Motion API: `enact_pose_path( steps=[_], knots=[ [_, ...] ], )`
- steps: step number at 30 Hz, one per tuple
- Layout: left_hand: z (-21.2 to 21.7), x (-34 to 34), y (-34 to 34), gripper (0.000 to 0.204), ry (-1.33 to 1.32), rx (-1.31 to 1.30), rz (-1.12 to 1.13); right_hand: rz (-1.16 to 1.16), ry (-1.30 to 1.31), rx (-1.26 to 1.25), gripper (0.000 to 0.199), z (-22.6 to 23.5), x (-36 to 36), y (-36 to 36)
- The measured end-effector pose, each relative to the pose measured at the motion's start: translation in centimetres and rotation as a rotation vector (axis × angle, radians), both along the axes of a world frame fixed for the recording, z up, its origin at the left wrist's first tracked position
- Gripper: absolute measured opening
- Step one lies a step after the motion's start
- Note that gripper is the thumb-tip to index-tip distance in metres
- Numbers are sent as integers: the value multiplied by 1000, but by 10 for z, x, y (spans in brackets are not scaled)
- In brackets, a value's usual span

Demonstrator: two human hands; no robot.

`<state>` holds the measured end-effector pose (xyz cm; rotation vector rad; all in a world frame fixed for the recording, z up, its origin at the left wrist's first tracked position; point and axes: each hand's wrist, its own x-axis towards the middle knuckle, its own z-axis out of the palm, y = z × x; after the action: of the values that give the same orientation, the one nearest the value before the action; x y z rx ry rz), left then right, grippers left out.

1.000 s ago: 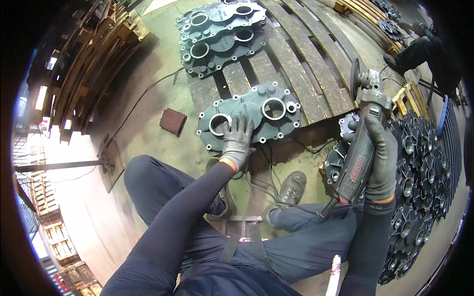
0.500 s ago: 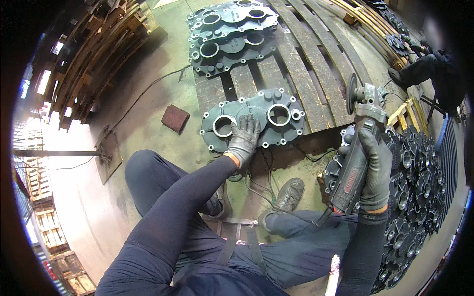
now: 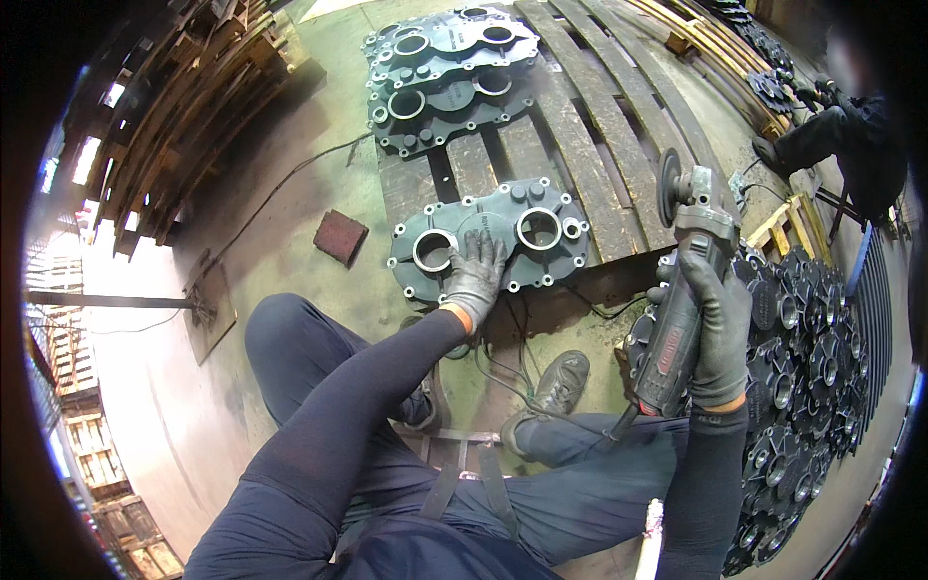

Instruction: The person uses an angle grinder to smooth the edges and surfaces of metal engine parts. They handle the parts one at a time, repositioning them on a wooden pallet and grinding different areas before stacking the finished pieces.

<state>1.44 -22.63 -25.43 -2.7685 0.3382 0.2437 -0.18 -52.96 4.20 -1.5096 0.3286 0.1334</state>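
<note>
Head view: the left hand (image 3: 474,280), gloved in grey, lies flat with fingers spread on the casting (image 3: 493,246), a dark green plate with two large round bores and a ring of small bolt holes. The fingers grip nothing; they press down on the plate between the two bores, at frame centre. The casting sits on the near end of a wooden pallet (image 3: 590,145), its lower edge overhanging the boards toward the person's knees.

The right hand (image 3: 715,329), also gloved, is clenched around the body of an angle grinder (image 3: 681,290), held upright at centre right. Its disc (image 3: 667,188) points up the frame, clear of the casting and well to the right of it. A cable runs from the grinder's tail down toward the lap.

As a judgement, the step in hand is steadying the plate before grinding: one hand pins it, the tool is raised but not applied. The next move would call for swinging the disc left and down to the plate's face or rim, keeping the pinning fingers out of its path.

Farther out, more green castings lie stacked at the pallet's far end (image 3: 445,72), and dark ones are heaped along the right edge (image 3: 802,387). A reddish block (image 3: 340,237) rests on the floor left of the pallet. Another person's sleeve (image 3: 831,135) shows at upper right.
</note>
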Motion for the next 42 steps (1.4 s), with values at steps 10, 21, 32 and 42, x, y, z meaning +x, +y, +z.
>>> enact_pose_path(
  steps=[10,21,32,42],
  knots=[
    [77,100,115,34,140,-405,212,32,60,-82,42,-12,2,20],
    [9,151,182,37,379,-933,572,44,192,-132,33,-14,17,54],
    [-14,172,220,27,389,-892,144,93,262,-168,35,-20,29,79],
    [-12,169,211,23,361,-877,214,103,217,-159,40,-26,21,67]
  ],
)
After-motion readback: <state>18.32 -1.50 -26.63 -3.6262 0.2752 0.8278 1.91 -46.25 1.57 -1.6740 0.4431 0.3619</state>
